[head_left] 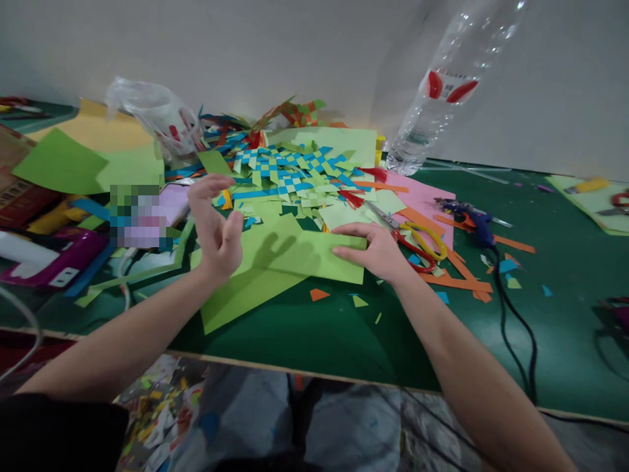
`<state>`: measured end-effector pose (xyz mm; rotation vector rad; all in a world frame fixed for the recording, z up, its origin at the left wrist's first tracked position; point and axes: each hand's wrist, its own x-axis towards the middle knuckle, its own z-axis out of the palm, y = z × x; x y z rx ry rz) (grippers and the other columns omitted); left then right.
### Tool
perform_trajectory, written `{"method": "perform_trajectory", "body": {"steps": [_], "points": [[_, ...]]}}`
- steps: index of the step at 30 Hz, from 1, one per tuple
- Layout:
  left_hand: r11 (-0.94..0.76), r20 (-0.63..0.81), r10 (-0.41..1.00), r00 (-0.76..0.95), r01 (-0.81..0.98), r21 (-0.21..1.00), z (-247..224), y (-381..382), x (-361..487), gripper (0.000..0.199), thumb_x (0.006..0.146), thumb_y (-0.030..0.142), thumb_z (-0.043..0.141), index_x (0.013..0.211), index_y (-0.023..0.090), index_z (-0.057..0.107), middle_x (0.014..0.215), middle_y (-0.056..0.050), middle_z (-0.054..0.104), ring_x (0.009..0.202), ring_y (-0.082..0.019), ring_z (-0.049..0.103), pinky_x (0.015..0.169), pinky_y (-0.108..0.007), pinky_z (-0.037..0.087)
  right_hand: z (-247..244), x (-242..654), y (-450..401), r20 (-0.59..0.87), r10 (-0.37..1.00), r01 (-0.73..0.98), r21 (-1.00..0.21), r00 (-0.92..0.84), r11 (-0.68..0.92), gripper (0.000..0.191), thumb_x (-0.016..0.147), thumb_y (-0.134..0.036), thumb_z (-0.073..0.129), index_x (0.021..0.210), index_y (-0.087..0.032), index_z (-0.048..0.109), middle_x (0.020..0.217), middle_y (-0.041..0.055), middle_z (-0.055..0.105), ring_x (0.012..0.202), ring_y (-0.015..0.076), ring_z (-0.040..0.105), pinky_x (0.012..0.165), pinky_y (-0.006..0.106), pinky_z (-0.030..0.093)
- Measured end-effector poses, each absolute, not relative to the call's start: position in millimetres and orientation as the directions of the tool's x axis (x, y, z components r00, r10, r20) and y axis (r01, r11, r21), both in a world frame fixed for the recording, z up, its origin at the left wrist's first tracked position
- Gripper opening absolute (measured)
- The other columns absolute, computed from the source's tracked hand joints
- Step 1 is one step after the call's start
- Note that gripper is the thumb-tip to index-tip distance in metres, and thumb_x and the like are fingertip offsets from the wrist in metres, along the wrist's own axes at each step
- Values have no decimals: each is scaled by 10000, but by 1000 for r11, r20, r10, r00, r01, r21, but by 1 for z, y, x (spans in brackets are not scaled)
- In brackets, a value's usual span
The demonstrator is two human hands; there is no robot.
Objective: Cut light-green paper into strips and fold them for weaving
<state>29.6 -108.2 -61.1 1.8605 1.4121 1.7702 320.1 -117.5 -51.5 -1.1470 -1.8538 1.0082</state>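
My right hand (371, 249) pinches the right end of a light green paper piece (314, 254) between thumb and fingers. That piece lies over a larger green sheet (246, 298) near the table's front edge. Raised above the left part of the paper, my left hand (216, 229) has its fingers curved and apart from the thumb, with nothing between them. Its shadow falls on the green paper. Just right of my right hand are scissors (423, 244) with yellow and red handles. Woven blue and green paper strips (289, 167) are heaped behind the paper.
A large clear bottle (437, 98) leans near the wall. A blue glue gun (479, 223) with a black cord lies right, among orange strips (462, 283). At left are a plastic-wrapped cup (170, 124), a phone (164, 206) and a purple package (61, 259). Scraps litter the floor.
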Motion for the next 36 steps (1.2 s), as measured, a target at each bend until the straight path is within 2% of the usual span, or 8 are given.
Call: {"method": "perform_trajectory", "body": {"steps": [1,4,8,12,18,22,28,36], "points": [[-628,776,625,-85,535,565,-59,-110,31,411,908,560,516,1082,189,494,1190,-115,556,1202,-273,490,1074,-462,338,-52,319,-118,146,912,380,-875,-383,299,302,738,-359,800,1012,-239,763,1061,44,769,1015,242,702,980,441,514],[-789,839,477,261,547,279,-58,-112,37,286,892,346,579,1140,218,518,1121,-83,632,1088,-257,571,1029,-467,357,-56,317,-120,110,892,426,-848,-438,314,255,769,-318,770,1015,-251,775,1052,38,778,997,234,713,963,423,522],[-853,719,451,529,492,174,-65,-113,42,533,845,273,662,1325,248,431,1184,-95,647,1112,-269,594,973,-453,416,-65,314,-119,201,889,463,-794,-412,394,264,796,-272,744,1058,-260,767,1084,43,772,1015,235,713,952,413,532],[-863,503,487,714,480,155,-69,-117,46,537,899,345,641,1386,243,438,1274,-110,627,1212,-286,556,1023,-445,418,-72,311,-118,345,840,498,-686,-419,530,300,836,-255,717,1135,-234,724,1132,73,747,1036,243,699,955,413,529],[-833,237,552,799,536,135,-69,-114,48,514,970,435,552,1412,188,458,1402,-140,538,1309,-294,486,1110,-454,371,-72,307,-123,479,737,690,-315,-478,652,319,907,-201,629,1221,-153,647,1200,145,703,1126,303,622,953,490,477],[-836,185,548,816,540,97,-71,-112,48,469,1001,424,498,1377,145,469,1412,-162,516,1313,-301,472,1104,-461,376,-63,301,-136,589,595,651,-148,-547,744,220,970,-227,531,1123,-180,680,1081,103,733,1031,253,619,945,456,445],[-845,197,533,823,531,67,-74,-113,48,424,1026,350,452,1391,134,459,1434,-158,503,1319,-305,458,1105,-458,372,-62,285,-155,447,407,418,-79,-797,905,244,966,-272,546,1097,-141,705,963,81,724,961,240,603,980,439,423],[-849,187,519,834,528,3,-74,-111,48,414,1015,329,473,1387,150,485,1427,-151,520,1336,-295,459,1139,-462,334,-53,288,-154,141,495,474,-157,-857,866,256,973,-269,553,1098,-127,727,986,118,690,918,238,622,808,382,491]]}}
